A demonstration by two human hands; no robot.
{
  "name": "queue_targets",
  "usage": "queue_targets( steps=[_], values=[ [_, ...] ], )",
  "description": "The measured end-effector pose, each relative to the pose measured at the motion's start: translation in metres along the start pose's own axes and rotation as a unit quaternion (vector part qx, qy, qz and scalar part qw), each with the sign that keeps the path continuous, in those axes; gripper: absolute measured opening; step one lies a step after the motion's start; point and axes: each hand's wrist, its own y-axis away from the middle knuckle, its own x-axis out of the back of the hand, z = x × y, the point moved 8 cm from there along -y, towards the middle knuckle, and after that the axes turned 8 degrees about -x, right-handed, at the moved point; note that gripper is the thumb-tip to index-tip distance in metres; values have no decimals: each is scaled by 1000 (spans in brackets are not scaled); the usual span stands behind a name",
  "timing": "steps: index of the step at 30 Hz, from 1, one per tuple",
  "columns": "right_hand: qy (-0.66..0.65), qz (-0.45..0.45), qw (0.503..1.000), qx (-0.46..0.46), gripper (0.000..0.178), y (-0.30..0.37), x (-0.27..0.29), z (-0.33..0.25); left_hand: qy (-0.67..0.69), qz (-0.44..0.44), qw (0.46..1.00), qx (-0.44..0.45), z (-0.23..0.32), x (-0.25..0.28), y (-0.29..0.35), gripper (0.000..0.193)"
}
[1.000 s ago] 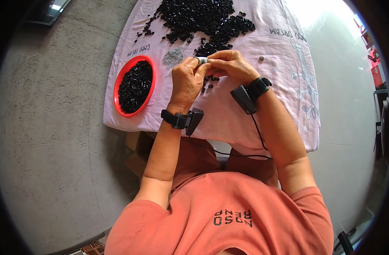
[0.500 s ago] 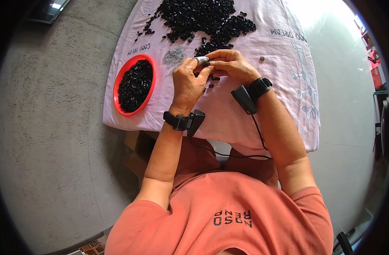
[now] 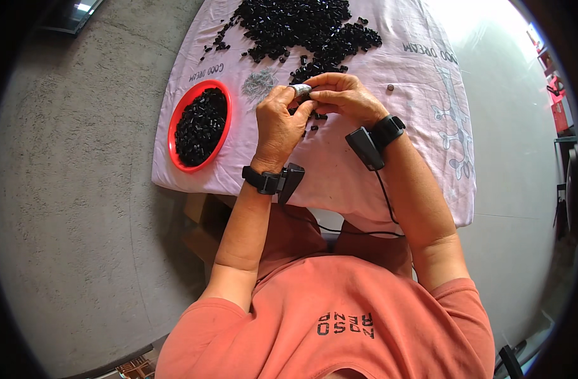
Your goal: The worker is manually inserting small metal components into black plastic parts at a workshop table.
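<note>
My left hand (image 3: 279,124) and my right hand (image 3: 350,99) meet over the near edge of a heap of small black pieces (image 3: 295,28). Both are closed, thumbs and index fingers pinched around a small black piece (image 3: 306,96) that is mostly hidden by the fingertips. A silvery covering (image 3: 300,90) wraps my left index finger. Several loose black pieces (image 3: 314,127) lie on the cloth just below the hands. To the left stands a red bowl (image 3: 172,136) full of similar pieces (image 3: 200,129).
A pale pink printed cloth (image 3: 339,170) covers the table. One small brownish piece (image 3: 390,88) lies alone to the right of my hands. A black cable (image 3: 385,196) runs from the device on my right wrist across the table's front edge.
Both hands keep nearly the same place and grip. My right wrist has shifted very slightly to the right.
</note>
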Motion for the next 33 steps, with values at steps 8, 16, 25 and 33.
queue_targets(
  steps=[8, 16, 25, 33],
  values=[
    [-11, -15, 1000, 4, 33, -3, 4, 4, 53, -33, 998, -7, 4, -4, -3, 23],
    [7, -13, 1000, 14, 36, 1, -2, -2, 88, -70, 993, 29, -6, -7, -1, 20],
    [41, -32, 999, -5, 36, 1, -6, -3, 44, -36, 998, 10, 0, -2, 0, 20],
    [105, 5, 994, -14, 33, 5, -3, -6, 27, 16, 999, 20, -5, 11, 12, 17]
  ],
)
